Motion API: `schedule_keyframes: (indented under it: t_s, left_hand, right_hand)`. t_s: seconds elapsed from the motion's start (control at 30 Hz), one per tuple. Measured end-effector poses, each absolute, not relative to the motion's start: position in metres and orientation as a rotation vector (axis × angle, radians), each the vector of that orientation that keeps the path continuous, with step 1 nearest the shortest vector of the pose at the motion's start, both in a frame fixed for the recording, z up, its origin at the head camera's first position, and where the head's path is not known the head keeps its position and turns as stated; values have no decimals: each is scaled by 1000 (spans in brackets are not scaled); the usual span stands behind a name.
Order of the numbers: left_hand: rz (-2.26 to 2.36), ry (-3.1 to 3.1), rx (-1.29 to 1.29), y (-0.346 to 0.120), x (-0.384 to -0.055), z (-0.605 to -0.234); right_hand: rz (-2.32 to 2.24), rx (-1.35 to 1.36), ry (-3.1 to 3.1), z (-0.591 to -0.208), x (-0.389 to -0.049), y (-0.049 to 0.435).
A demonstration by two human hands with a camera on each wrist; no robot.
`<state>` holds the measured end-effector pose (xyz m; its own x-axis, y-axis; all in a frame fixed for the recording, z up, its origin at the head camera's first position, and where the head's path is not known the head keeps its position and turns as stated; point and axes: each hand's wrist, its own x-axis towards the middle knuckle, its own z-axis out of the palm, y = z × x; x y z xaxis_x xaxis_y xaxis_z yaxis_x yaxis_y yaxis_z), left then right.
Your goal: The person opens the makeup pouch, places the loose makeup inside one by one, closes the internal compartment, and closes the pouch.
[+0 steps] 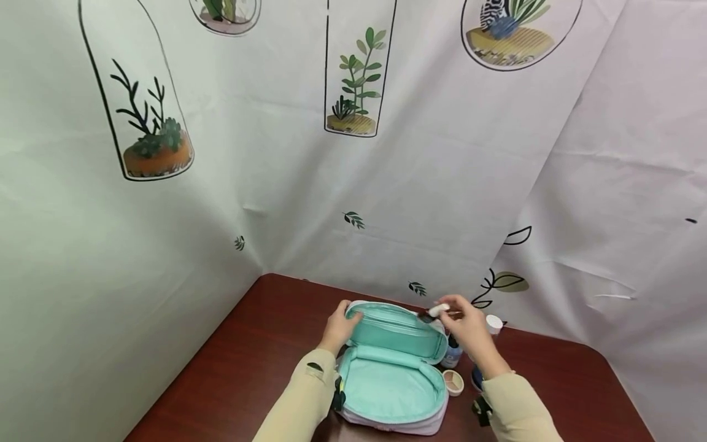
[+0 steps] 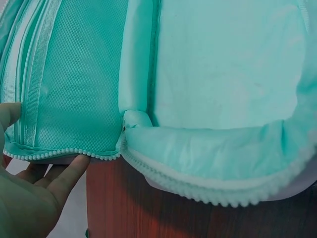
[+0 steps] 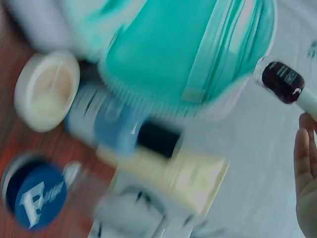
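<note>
A cosmetic bag (image 1: 393, 388) with a mint lining lies unzipped on the table, its lid (image 2: 81, 74) raised toward the back wall. My left hand (image 1: 337, 329) grips the lid's left edge, thumb over the inner side and fingers behind the zipper rim. In my right hand (image 1: 471, 329) is a small nail polish bottle (image 3: 283, 83), dark red with a white cap, pinched by the cap. It is tilted, its glass end pointing toward the lid, and overlaps the lid's upper right edge in the head view. Nothing lies in the bag's visible main compartment.
Right of the bag stand a round tri-colour makeup pan (image 1: 453, 383), a blue bottle with black cap (image 3: 104, 119), a blue round tin (image 3: 42, 196) and a white-capped container (image 1: 494, 324). A pale yellow box (image 3: 200, 181) is behind them. Fabric walls border the red-brown table (image 1: 558, 387).
</note>
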<state>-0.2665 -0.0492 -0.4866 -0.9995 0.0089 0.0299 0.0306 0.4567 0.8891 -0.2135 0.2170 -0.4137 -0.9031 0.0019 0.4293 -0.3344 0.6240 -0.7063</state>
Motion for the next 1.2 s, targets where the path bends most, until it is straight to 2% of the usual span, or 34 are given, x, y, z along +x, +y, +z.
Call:
schedule_keyframes:
  t_s: [0.17, 0.6, 1.2]
  left_hand:
    - [-1670, -2648, -54, -49, -265, -487]
    - [-1658, -2670, -24, -47, -268, -487]
    - [-1772, -2640, -59, -60, -268, -491]
  right_hand:
    - [1280, 417, -2456, -422, -223, 183]
    - [1330, 468, -2429, -458, -231, 140]
    - [1237, 304, -2654, -471, -240, 106]
